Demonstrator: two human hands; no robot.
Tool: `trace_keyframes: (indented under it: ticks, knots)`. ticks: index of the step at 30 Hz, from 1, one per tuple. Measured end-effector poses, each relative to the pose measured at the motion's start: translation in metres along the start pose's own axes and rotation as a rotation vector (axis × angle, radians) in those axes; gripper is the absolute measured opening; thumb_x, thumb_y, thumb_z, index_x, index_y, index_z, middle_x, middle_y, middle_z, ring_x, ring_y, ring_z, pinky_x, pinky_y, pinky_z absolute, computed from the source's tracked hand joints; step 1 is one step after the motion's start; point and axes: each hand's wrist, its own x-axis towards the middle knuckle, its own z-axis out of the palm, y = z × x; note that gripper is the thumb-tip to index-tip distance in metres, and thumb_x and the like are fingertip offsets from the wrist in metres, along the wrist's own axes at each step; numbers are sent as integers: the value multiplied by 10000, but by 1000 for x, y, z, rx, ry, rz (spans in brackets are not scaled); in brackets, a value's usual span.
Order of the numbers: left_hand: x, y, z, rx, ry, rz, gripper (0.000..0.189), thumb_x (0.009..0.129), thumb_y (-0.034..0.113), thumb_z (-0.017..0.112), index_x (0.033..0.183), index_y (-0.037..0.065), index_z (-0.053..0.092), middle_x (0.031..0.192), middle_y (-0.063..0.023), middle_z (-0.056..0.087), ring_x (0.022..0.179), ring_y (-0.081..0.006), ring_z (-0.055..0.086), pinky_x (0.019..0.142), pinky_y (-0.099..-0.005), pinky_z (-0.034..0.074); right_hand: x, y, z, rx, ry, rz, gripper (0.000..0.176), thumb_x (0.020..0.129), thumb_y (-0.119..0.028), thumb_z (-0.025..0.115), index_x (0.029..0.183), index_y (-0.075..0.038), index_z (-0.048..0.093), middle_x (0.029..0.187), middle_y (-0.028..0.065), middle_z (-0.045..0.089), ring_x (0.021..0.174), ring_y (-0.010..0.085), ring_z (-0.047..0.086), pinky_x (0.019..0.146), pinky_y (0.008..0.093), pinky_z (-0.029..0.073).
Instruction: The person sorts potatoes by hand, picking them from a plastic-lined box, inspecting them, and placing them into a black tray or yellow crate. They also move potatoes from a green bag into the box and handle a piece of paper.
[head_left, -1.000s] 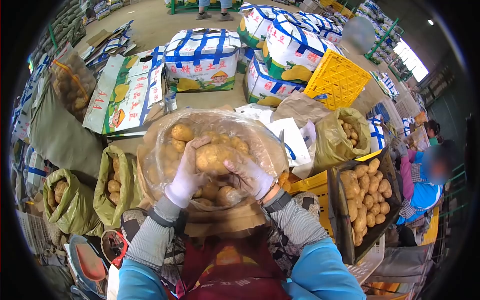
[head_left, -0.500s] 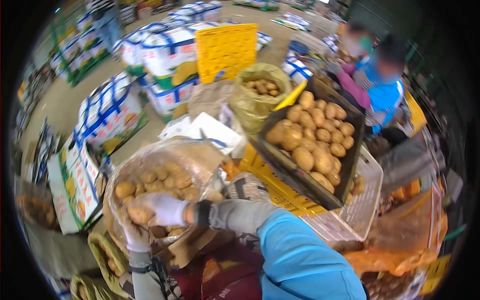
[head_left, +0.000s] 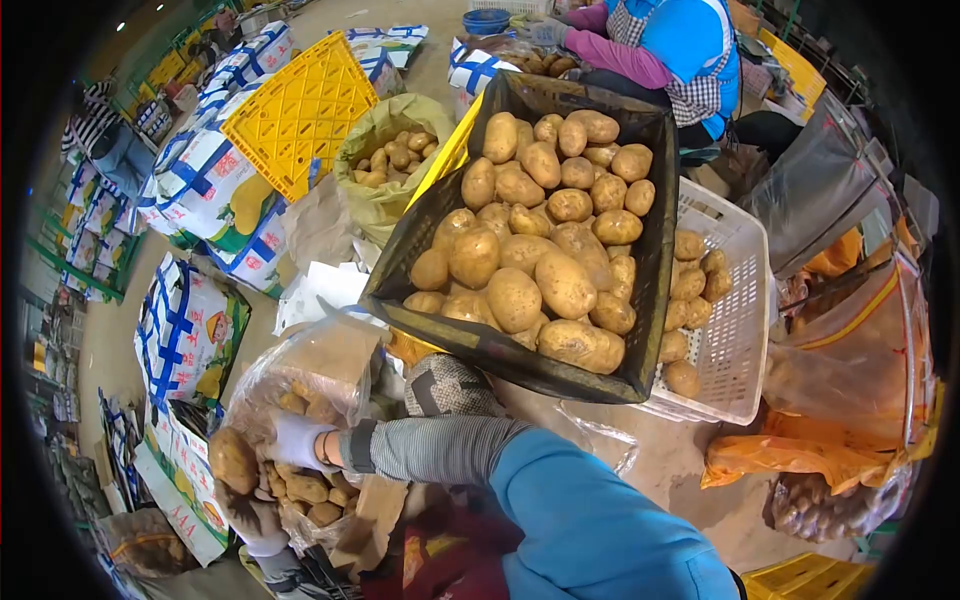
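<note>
Item: one potato [head_left: 232,459], long axis roughly upright, clasped from below in our gloved left hand [head_left: 248,518], left of the bag [head_left: 320,365]. Our right hand [head_left: 296,440] sits just beside it, to its right; we cannot tell its grip.

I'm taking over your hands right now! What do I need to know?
Left hand: gloved, cupping a big potato from below, over the clear bag.
Right hand: gloved, at the bag's mouth beside that potato; I can't tell if it grips.
Done: the bag has potatoes in it.
Left: the black crate is heaped with potatoes, and the white basket holds a few more.
</note>
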Motion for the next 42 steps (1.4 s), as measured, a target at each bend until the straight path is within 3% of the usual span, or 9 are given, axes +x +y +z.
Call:
trace_keyframes:
  ticks: [3, 8, 17, 22, 25, 33, 40, 41, 42]
  knots:
    - [50, 12, 66, 524, -308, 34, 628, 964, 335, 556, 1491, 80, 330, 1492, -137, 417, 1357, -315, 416, 1149, -471, 324, 69, 45, 25, -114, 131, -149, 469, 849, -270, 669, 1233, -23, 562, 1037, 208, 687, 990, 387, 658, 841, 426, 521]
    - [94, -35, 330, 573, -419, -196, 632, 795, 368, 730, 1275, 67, 450, 1225, -111, 542, 1161, -246, 528, 1020, -388, 405, 23, 10, -24, 156, -32, -185, 395, 913, -300, 587, 1216, -46, 595, 1125, 191, 672, 1044, 373, 638, 896, 421, 502]
    - [177, -157, 466, 931, -575, 308, 576, 702, 132, 816, 1146, -16, 480, 1084, -132, 547, 1029, -238, 564, 933, -350, 464, 11, 12, -42, 206, -93, -203, 381, 918, -311, 587, 1193, -48, 597, 1109, 181, 673, 1030, 358, 638, 890, 410, 500]
    - [195, -233, 479, 1196, -656, 427, 631, 731, 231, 797, 1251, 41, 494, 1226, -197, 533, 1092, -348, 578, 974, -410, 460, 8, 16, -51, 230, -114, -202, 374, 921, -317, 586, 1181, -49, 598, 1101, 175, 673, 1023, 350, 639, 887, 405, 499]
    - [188, -262, 450, 1750, -1095, 193, 656, 867, 433, 611, 1461, 234, 415, 1423, -183, 479, 1288, -357, 498, 1035, -411, 438, 8, 16, -56, 245, -118, -199, 370, 923, -321, 586, 1174, -50, 598, 1095, 172, 674, 1019, 345, 639, 884, 401, 499]
    - [200, -279, 451, 1654, -964, 343, 268, 877, 114, 571, 1130, 128, 660, 1199, -154, 635, 1087, -328, 633, 902, -420, 512, 14, 12, -52, 261, -123, -205, 361, 928, -331, 585, 1154, -51, 600, 1081, 163, 674, 1007, 332, 640, 879, 392, 497]
    - [209, -245, 468, 1771, -1180, -45, 369, 927, 269, 606, 1210, 34, 638, 1189, -151, 670, 1078, -320, 646, 928, -372, 500, 16, 10, -47, 234, -96, -209, 354, 932, -340, 585, 1137, -53, 601, 1069, 155, 675, 997, 321, 640, 874, 383, 495]
    - [227, -230, 455, 1485, -1202, -382, 461, 883, 305, 669, 1248, 27, 622, 1179, -145, 680, 1038, -262, 661, 909, -341, 506, 16, 13, -48, 227, -85, -200, 353, 932, -342, 584, 1134, -53, 602, 1067, 154, 675, 995, 319, 640, 873, 382, 495]
    - [232, -211, 437, 1330, -1121, -333, 501, 883, 292, 681, 1293, 19, 592, 1209, -142, 668, 1027, -213, 648, 891, -321, 510, 14, 15, -48, 216, -83, -194, 352, 933, -343, 584, 1132, -53, 602, 1066, 153, 675, 994, 317, 640, 873, 381, 495]
